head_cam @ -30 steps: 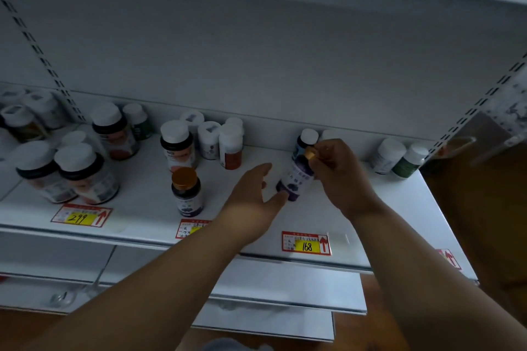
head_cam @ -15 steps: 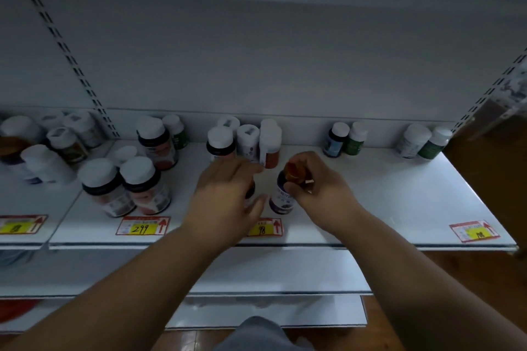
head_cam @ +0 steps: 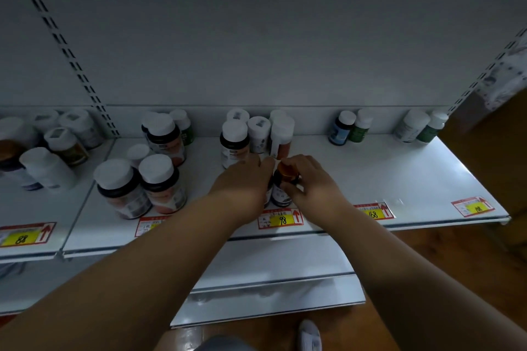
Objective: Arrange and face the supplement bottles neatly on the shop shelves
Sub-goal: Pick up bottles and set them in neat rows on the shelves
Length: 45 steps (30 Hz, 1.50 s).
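Observation:
A dark supplement bottle with a gold cap [head_cam: 286, 179] stands upright on the white shelf [head_cam: 370, 168], just behind the yellow "98" price tag [head_cam: 281, 219]. My right hand [head_cam: 309, 184] is closed around it from the right, fingers on cap and body. My left hand [head_cam: 245, 179] is cupped over a second dark bottle [head_cam: 268, 196] touching it on the left; only a sliver of that one shows. Behind them stand a dark white-capped bottle [head_cam: 234, 142] and white bottles [head_cam: 282, 137].
Two large white-capped jars [head_cam: 122, 188] [head_cam: 161, 182] stand front left. A blue bottle [head_cam: 340, 128] and a green one [head_cam: 362, 127] sit at the back wall, another pair [head_cam: 410, 127] far right. The neighbouring left bay holds several bottles [head_cam: 45, 168]. A lower shelf [head_cam: 271, 265] juts out below.
My right hand carried the gold-capped bottle left from near the "168" tag and stood it by the "98" tag. My left hand moved onto the other gold-capped bottle beside it.

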Available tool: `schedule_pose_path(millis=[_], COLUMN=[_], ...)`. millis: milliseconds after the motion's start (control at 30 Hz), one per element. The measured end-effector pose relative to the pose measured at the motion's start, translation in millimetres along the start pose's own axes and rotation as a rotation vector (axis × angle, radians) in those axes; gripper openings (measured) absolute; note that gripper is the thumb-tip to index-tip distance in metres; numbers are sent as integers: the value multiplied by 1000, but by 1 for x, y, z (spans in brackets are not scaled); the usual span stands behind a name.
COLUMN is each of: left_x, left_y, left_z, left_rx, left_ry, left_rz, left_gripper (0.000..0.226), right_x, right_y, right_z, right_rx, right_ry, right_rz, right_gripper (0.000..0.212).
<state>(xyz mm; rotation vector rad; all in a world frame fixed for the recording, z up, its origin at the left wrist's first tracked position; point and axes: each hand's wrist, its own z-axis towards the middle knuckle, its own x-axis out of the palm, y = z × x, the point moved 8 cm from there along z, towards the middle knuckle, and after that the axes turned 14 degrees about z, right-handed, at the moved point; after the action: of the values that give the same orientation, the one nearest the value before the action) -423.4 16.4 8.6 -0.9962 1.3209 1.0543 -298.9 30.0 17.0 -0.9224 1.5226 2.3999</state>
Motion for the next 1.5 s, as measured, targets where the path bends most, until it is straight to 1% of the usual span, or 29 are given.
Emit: schedule_pose_path(millis=[133,233,267,333,400,467,533,600,700,733,867,933,1033,1100,1167,1233,1300,1333,1367,1433,1500], left_x=[-4,-21,-29,-46,-57,-60,-60,-58,-54,-53,-43,-32,-17,-8,0,9,18,22,24,27,29], left_y=[0,-8,-13,-25,-42,-59,-75,-93,-116,-123,-142,-153,-168,-173,-175,-174,-175,-179,-186,-205,-222], left_z=[-2,-7,-8,-8,1,18,39,58,80,87,109,115,123,127,130,131,132,133,134,135,136], left_rx=[-10,2,9,23,42,30,0,-25,-77,-100,-201,-240,-262,-275,-293,-335,-364,-353,-319,-238,-215], left_ry=[-9,-144,-195,-307,-365,-342,-325,-326,-326,-326,-307,-270,-228,-204,-178,-157,-106,-67,-27,20,15], left_rz=[8,161,151,77,39,-13,-56,-84,-115,-112,-151,-204,-248,-309,-368,-462,-619,-700,-763,-810,-831], left_gripper=[48,63,65,62,58,58,58,56,51,50,48,48,49,49,52,60,72,75,74,57,44], right_x=[0,-2,-7,-27,-55,-87,-122,-152,-190,-197,-196,-190,-193,-198,-206,-214,-223,-227,-232,-243,-254], right_y=[-2,-4,-7,-16,-33,-52,-70,-92,-133,-143,-169,-178,-182,-185,-188,-185,-175,-168,-162,-149,-142], right_z=[1,2,1,-1,-2,1,11,27,59,71,103,105,101,97,89,77,60,50,40,21,3], right_rx=[23,41,53,73,93,93,47,43,153,164,107,95,43,48,101,143,190,210,218,212,223], right_ry=[23,46,26,-65,-158,-216,-250,-241,-193,-162,45,119,105,106,90,48,13,5,2,7,12], right_rz=[10,49,81,134,131,65,-23,-72,-158,-186,-232,-267,-266,-280,-250,-162,-24,43,88,101,62], right_gripper=[40,46,47,45,41,36,30,29,37,39,44,38,25,22,23,29,32,30,27,28,27])
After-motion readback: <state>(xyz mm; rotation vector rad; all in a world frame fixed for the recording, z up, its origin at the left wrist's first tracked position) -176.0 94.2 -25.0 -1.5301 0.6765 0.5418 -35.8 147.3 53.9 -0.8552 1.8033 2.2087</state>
